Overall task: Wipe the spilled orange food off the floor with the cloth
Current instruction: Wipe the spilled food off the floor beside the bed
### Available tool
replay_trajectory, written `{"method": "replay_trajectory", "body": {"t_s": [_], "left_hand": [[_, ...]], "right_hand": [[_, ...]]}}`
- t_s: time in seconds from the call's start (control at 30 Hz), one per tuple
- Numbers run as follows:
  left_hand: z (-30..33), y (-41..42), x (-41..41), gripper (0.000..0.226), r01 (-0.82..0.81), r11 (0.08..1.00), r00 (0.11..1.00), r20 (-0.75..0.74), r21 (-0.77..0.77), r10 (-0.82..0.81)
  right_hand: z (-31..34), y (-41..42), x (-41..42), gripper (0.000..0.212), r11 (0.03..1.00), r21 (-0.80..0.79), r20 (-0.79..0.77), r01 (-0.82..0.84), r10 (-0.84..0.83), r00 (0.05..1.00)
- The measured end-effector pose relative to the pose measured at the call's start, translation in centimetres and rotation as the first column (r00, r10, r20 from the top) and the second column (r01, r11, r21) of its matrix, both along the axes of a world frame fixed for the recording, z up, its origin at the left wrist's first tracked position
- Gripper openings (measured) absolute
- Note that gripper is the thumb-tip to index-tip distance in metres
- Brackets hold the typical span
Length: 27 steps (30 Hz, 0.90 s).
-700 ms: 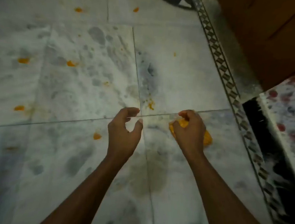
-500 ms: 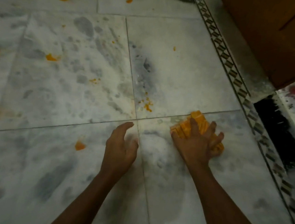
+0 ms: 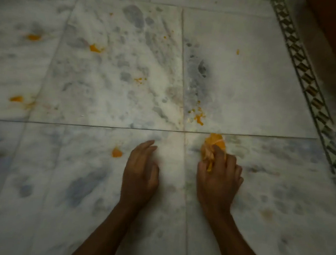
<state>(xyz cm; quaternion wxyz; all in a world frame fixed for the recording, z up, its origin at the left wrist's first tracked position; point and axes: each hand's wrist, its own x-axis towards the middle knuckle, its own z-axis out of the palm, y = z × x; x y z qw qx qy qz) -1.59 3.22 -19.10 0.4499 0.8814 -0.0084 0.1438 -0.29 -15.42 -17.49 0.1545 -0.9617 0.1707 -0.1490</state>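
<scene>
The right hand grips the bunched orange cloth at a tile joint; the left hand lies open, empty. A food blob sits just beyond; the patterned border runs far right.

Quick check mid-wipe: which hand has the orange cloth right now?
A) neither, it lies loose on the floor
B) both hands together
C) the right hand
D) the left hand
C: the right hand is bunched over the orange cloth on the floor, while the left hand rests empty on the marble beside it.
</scene>
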Motion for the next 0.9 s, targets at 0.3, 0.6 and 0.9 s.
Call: {"method": "replay_trajectory", "body": {"t_s": [0.3,0.6,0.9], "left_hand": [[-2.1,20.8,-5.5,0.052,-0.376,0.768,0.893,-0.017,0.519,0.45],[-2.3,22.6,-6.1,0.062,-0.48,0.662,0.769,-0.088,0.575,0.634],[-3.3,23.0,-5.5,0.058,-0.461,0.709,0.8,-0.096,0.534,0.593]], "right_hand": [[-2.2,14.8,0.3,0.06,0.919,0.008,-0.18,-0.395,0.39,0.903],[-3.1,19.0,-2.9,0.053,0.559,-0.111,-0.22,-0.822,0.792,0.569],[-3.6,23.7,3.3,0.072,0.83,-0.126,-0.196,-0.543,0.516,0.834]]}}
